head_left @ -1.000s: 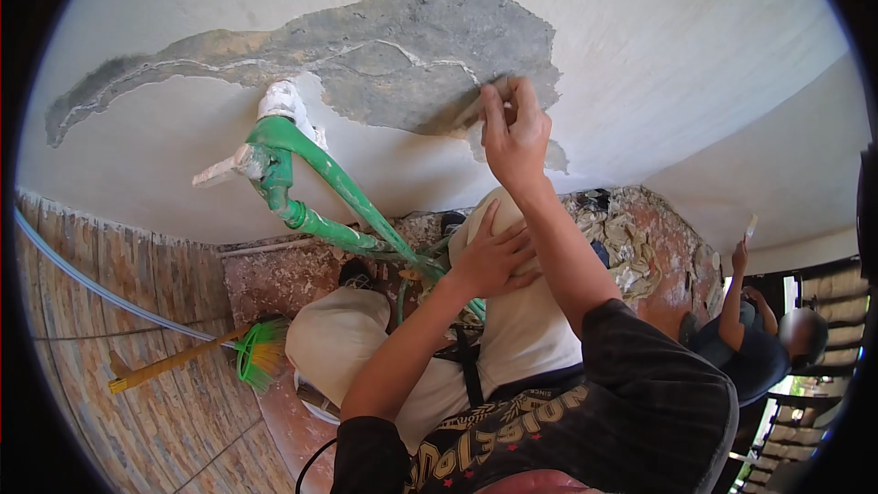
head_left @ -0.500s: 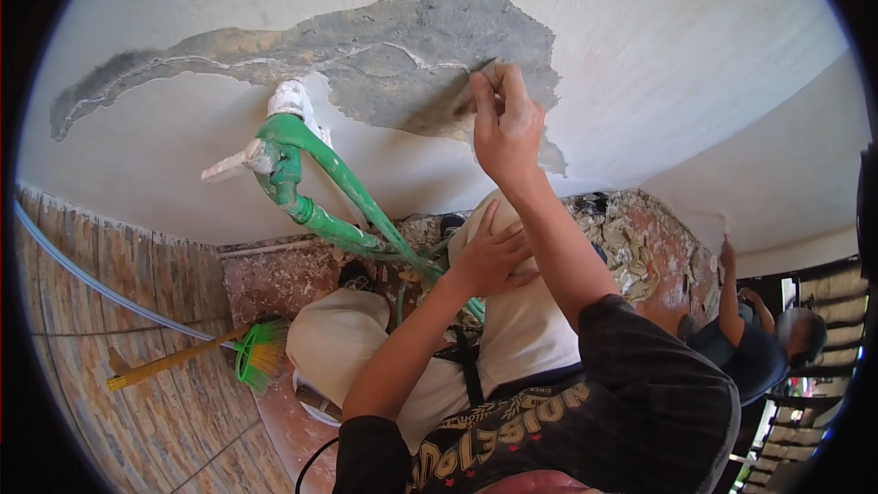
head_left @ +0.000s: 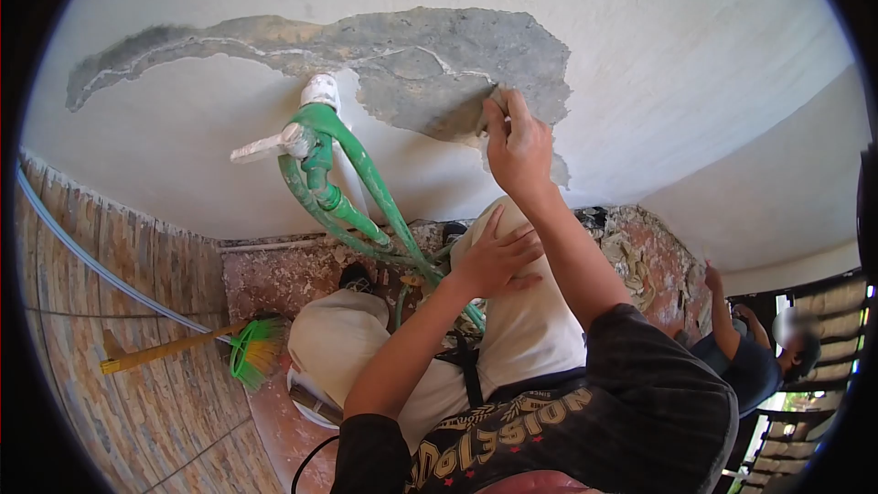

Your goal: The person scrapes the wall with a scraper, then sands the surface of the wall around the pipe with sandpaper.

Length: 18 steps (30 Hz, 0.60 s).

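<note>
My right hand (head_left: 519, 142) is raised to the wall, its fingers pinched on a small folded grey-brown piece that looks like sandpaper (head_left: 495, 99). The piece is against the lower right part of a bare grey patch (head_left: 430, 37), where the white coating is gone and a thin pale crack line runs across. My left hand (head_left: 498, 259) lies with fingers spread on my right knee, in pale trousers (head_left: 526, 329). Left of my right hand, a white-smeared tap (head_left: 294, 140) sticks out of the wall with a green hose (head_left: 370, 174) looped on it.
A broom (head_left: 251, 352) with green and yellow bristles leans by the tiled wall (head_left: 137, 265). A container with a brush (head_left: 313, 401) stands beside my left leg. Pale flakes cover the red floor (head_left: 265, 284). Another person (head_left: 745, 357) works at the wall on the far right.
The view has shifted, so the wall and tap sit lower and further right. My right hand has slid slightly down and left over the patch. The other person's raised hand has come down.
</note>
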Each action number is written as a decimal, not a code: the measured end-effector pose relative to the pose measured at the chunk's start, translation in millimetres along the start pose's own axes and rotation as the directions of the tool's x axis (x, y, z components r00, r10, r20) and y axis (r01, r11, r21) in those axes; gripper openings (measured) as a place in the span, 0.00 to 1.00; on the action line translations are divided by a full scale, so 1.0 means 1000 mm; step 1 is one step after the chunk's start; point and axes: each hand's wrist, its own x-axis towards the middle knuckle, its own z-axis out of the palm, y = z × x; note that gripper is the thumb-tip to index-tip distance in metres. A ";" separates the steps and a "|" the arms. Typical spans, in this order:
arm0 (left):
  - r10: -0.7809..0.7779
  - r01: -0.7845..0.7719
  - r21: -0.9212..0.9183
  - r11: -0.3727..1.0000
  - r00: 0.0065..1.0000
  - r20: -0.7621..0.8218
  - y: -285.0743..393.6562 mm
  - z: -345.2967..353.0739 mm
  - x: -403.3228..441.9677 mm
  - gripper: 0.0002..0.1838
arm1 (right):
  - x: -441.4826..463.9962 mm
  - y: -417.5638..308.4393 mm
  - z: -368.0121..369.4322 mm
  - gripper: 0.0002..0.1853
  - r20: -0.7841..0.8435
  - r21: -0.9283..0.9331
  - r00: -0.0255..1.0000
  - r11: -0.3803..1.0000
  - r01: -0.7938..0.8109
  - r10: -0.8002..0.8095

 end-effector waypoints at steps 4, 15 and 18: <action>-0.014 0.014 0.001 1.000 0.999 0.030 0.002 0.001 -0.001 0.24 | 0.008 -0.009 -0.007 0.05 0.065 0.026 0.998 1.000 0.002 -0.004; -0.032 0.032 0.002 0.999 0.995 0.095 0.000 0.004 -0.008 0.28 | 0.008 -0.027 0.007 0.08 0.148 -0.132 0.989 0.991 0.023 -0.003; -0.059 0.051 0.065 0.997 0.989 0.137 0.011 0.005 -0.008 0.27 | -0.020 -0.004 -0.004 0.06 0.214 -0.008 0.975 0.999 -0.053 0.053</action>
